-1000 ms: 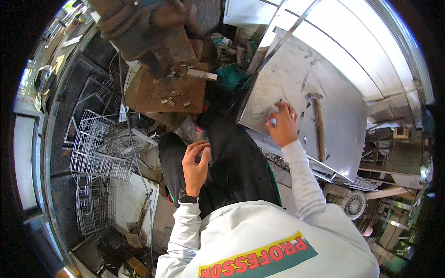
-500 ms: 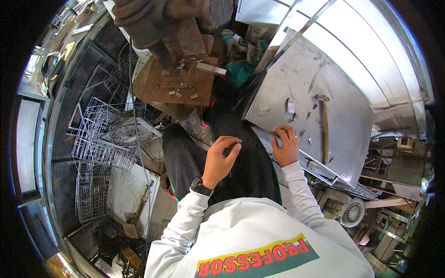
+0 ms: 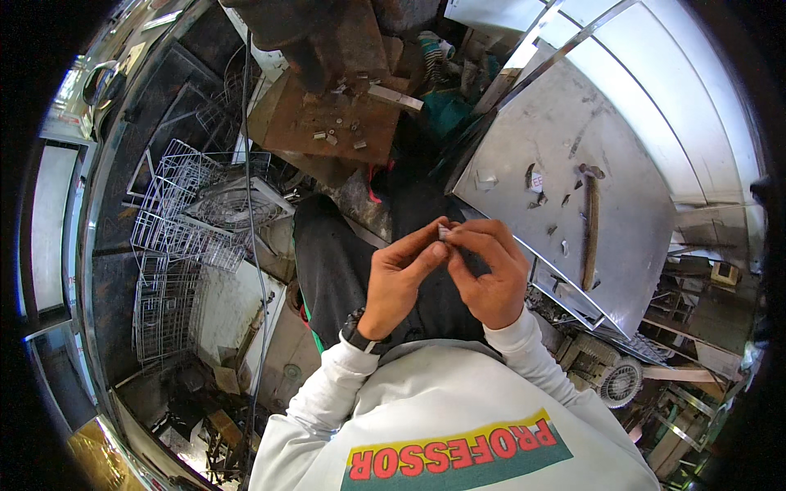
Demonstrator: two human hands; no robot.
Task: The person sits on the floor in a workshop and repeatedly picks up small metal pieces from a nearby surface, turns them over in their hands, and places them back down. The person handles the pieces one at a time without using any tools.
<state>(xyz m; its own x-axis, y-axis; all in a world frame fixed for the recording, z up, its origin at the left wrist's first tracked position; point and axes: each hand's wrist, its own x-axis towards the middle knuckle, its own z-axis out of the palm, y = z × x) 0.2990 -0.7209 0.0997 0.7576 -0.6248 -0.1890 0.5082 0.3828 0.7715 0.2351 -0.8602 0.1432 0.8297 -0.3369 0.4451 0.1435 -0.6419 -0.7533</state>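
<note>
My left hand (image 3: 397, 286) and my right hand (image 3: 491, 274) meet above my lap, with thumbs and forefingers pinched together. A small silvery metal piece (image 3: 444, 233) is between their fingertips, mostly covered, so its full shape does not show. Farther off, several small metal pieces (image 3: 359, 145) of similar colour lie scattered on a rusty brown plate (image 3: 282, 123) beneath a dark machine (image 3: 282, 33). A light rectangular bar (image 3: 395, 97) also lies on that plate. On my right, a hammer (image 3: 589, 233) with a wooden handle rests on a grey metal sheet top (image 3: 508, 147).
Dark scraps (image 3: 536, 196) lie on the sheet top near the hammer. White wire racks (image 3: 168, 303) are piled at the left, and a dark cable (image 3: 250, 204) hangs before them. A finned motor (image 3: 614, 378) stands low at the right. Green cloth (image 3: 450, 114) lies beyond my knees.
My right hand has moved left from the edge of the sheet top to meet my left hand. The small metal piece now shows between their fingertips. The view has shifted slightly.
</note>
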